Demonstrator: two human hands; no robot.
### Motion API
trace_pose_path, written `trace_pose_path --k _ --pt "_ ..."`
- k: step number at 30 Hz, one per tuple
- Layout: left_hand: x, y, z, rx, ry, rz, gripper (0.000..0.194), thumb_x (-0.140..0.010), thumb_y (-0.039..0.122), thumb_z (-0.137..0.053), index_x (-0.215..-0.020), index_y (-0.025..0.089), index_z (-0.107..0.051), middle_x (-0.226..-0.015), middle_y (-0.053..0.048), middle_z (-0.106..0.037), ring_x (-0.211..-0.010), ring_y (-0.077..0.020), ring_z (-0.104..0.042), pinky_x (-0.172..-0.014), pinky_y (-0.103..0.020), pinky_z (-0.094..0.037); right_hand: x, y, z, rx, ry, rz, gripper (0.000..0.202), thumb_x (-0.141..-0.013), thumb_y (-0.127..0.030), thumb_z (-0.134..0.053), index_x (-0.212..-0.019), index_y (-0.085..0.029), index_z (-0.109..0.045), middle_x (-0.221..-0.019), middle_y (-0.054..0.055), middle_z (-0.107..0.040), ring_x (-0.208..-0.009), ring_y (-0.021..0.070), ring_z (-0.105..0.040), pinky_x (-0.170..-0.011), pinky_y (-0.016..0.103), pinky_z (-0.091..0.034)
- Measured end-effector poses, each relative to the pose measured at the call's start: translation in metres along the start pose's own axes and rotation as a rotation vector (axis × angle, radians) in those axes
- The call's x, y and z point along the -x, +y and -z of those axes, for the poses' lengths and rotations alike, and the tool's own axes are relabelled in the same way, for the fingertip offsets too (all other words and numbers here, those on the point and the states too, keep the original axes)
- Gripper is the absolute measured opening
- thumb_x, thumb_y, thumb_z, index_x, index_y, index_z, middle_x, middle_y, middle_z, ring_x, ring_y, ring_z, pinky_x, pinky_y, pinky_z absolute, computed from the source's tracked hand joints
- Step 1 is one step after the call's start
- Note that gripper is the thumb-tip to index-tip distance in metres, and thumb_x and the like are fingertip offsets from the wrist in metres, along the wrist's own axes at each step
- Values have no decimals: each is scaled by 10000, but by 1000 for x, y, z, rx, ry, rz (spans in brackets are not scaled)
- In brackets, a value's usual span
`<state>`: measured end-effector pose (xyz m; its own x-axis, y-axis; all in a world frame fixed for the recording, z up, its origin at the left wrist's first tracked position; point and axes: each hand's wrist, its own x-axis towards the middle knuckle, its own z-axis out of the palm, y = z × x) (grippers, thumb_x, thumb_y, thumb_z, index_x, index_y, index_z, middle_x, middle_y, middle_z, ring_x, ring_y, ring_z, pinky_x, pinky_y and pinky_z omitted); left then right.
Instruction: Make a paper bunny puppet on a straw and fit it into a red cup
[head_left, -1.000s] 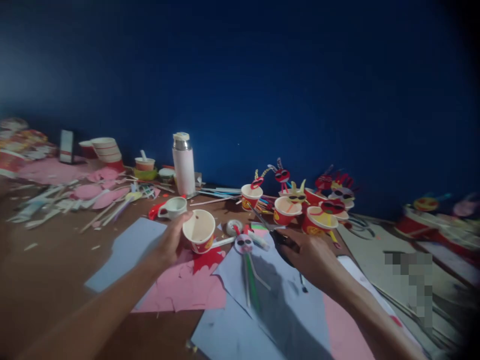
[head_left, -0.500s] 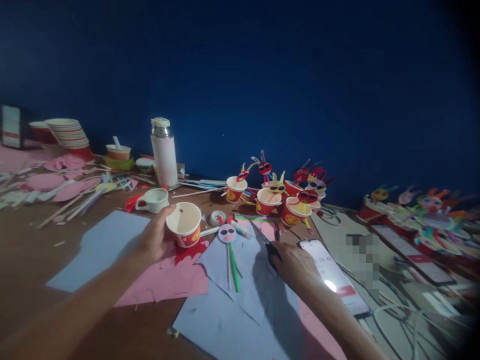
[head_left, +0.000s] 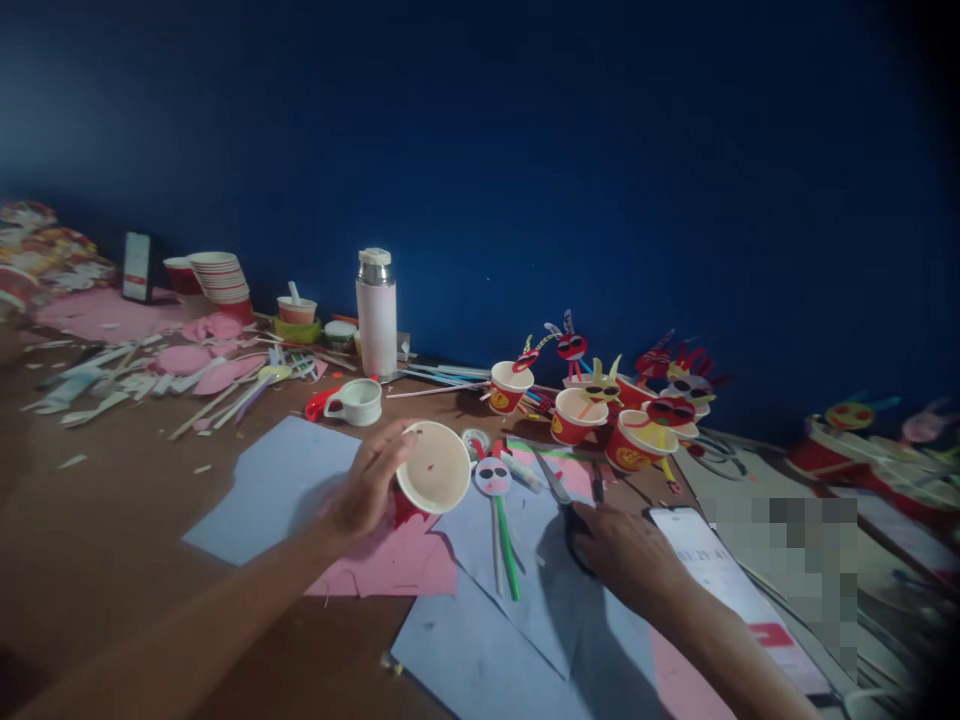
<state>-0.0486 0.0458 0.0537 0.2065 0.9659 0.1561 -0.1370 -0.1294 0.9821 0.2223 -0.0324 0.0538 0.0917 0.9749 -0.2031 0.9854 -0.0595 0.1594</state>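
I see a red paper cup [head_left: 433, 468] tipped on its side above pink paper [head_left: 390, 565], its pale open mouth facing me. My left hand [head_left: 367, 490] wraps its fingers around the cup's wall. My right hand [head_left: 626, 545] rests curled on the scissors [head_left: 561, 497], lying on blue paper [head_left: 525, 600]. I judge cutting comes next; that calls for lifting the scissors first.

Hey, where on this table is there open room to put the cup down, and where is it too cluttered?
Bare brown table lies left of the blue paper sheet; that sheet is itself uncovered. More bare wood sits near the left forearm. Crowded: the decorated cups behind the right hand, and the sticks and pink scraps far left. The left hand holds the paper cup.
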Motion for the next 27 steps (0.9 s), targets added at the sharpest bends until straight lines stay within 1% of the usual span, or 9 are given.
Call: trace_pose_path --k 4,7,9,11,14,16,18,23,27 --pt "9 5 0 -78 -137 -95 391 -838 439 -478 -1074 151 -599 -1063 -103 -636 -893 -241 -585 -743 -338 -464 5 5 10 -4 30 -57 264 -857 -211 -444 -1015 -184 -654 -917 126 -707 -874 304 -675 -701 365 -465" --pt "13 6 -2 -106 -163 -97 372 -869 407 -454 -1104 148 -580 -1099 -102 -625 -908 -231 -582 -740 -309 -455 14 1 27 -120 172 -86 261 -868 -314 -485 -1052 -225 -648 -890 85 -711 -832 291 -675 -682 378 -482" --pt "15 5 -4 -98 -170 -79 344 -877 384 -455 -1102 149 -567 -1081 -99 -629 -912 -233 -587 -754 -305 -453 20 -8 37 -327 299 23 326 -833 -380 -546 -1127 -255 -609 -894 51 -708 -806 257 -669 -685 368 -499" --pt "16 5 -7 -64 -183 -62 332 -879 374 -462 -1112 152 -544 -1087 -102 -626 -928 -244 -593 -778 -316 -456 24 -22 44 -517 381 205 543 -773 -396 -629 -1281 -266 -489 -1074 61 -672 -946 257 -640 -785 384 -506" --pt "19 3 -9 4 -189 -67 352 -872 384 -482 -1147 166 -505 -1121 -110 -611 -966 -261 -591 -810 -337 -459 22 -45 45 -615 382 480 912 -670 -400 -738 -1427 -262 -248 -1398 112 -443 -1251 308 -438 -955 459 -431" --pt "22 2 -10 27 -194 -85 368 -871 384 -495 -1178 183 -479 -1144 -104 -601 -1019 -262 -574 -855 -343 -448 17 -59 43 -642 374 597 1058 -640 -389 -772 -1457 -266 -111 -1476 119 -320 -1334 311 -315 -1021 484 -363" --pt "24 2 -10 23 -193 -96 375 -867 382 -513 -1195 204 -469 -1171 -90 -589 -1064 -251 -554 -892 -333 -433 11 -69 41 -671 382 682 1105 -641 -376 -780 -1459 -268 -46 -1497 113 -276 -1357 292 -269 -1063 477 -308" --pt "25 0 -8 -7 -212 -64 385 -848 395 -545 -1190 227 -493 -1212 -68 -563 -1103 -236 -525 -908 -303 -420 1 -73 38 -786 378 773 968 -703 -403 -735 -1444 -270 -126 -1477 88 -315 -1340 244 -305 -1077 404 -297" --pt "24 -1 -6 41 -267 25 427 -811 424 -581 -1184 235 -498 -1191 -72 -581 -1088 -251 -533 -887 -320 -428 -2 -66 41 -911 294 751 876 -697 -469 -723 -1411 -275 -255 -1430 102 -392 -1299 268 -374 -1054 427 -317"
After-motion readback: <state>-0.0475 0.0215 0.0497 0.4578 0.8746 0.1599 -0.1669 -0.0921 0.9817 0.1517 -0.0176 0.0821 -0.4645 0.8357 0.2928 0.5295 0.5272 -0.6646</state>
